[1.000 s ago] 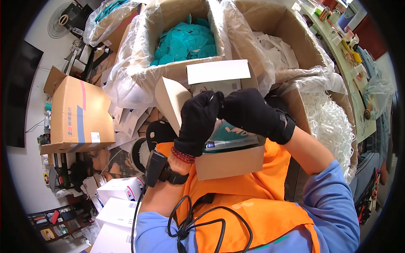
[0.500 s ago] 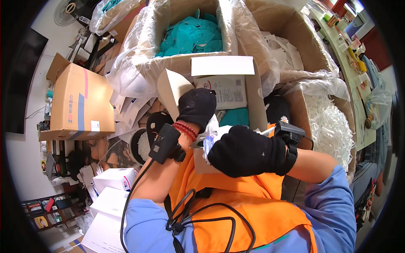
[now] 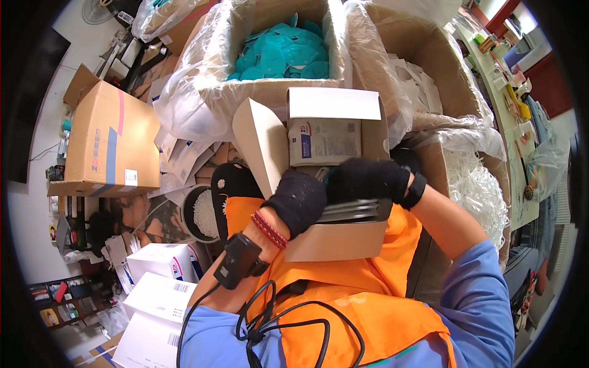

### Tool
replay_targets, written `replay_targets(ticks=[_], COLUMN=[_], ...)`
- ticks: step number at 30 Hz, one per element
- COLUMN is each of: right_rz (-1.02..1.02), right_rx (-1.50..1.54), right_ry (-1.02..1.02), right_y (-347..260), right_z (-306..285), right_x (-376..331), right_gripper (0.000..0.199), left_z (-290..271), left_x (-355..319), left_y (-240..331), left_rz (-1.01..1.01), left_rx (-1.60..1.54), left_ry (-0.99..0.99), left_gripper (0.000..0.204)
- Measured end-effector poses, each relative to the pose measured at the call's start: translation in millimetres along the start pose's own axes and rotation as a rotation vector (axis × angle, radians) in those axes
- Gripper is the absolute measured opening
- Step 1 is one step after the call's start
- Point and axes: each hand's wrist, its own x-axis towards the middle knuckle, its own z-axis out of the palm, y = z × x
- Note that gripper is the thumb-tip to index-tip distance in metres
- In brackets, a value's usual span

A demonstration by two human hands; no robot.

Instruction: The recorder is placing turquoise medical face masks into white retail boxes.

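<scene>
An open white carton (image 3: pixel 334 241) with a brown inside rests on my lap, its flaps raised. My left hand (image 3: pixel 296 202), in a black glove, lies curled at the carton's left side; what its fingers hold, if anything, is hidden. Above the opening, my right hand (image 3: pixel 370 181), also gloved in black, bends inward beside the left; its fingers are blurred and partly hidden. A white printed packet (image 3: pixel 325 141) lies at the carton's far end. Beneath my right hand, several flat packets (image 3: pixel 348 210) show their edges near the front wall.
Beyond the carton stands a plastic-lined box of teal pads (image 3: pixel 283 52). To its right are a box of white sheets (image 3: pixel 417 83) and a box of shredded white strips (image 3: pixel 475 190). At left are a brown carton (image 3: pixel 113 138), a dark bucket (image 3: pixel 204 213) and white cartons (image 3: pixel 161 300).
Both hands previously held a white-and-blue packet over the carton's front. My left hand is now lower, my right hand farther into the carton, and edges of flat packets show at the front.
</scene>
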Motion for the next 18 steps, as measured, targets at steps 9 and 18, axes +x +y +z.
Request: replay_targets(ticks=[9,18], right_rz=[0.449,0.225], right_rx=[-0.757,-0.484], right_ry=[0.407,0.464], right_y=[48,76], right_z=[26,-12], right_x=[75,58], right_gripper=[0.094,0.033], left_z=[6,0], left_x=[6,5], left_y=[19,2], left_rz=[0.038,0.088], left_rx=[0.144,-0.061], left_ry=[0.047,0.248], left_gripper=[0.009,0.010])
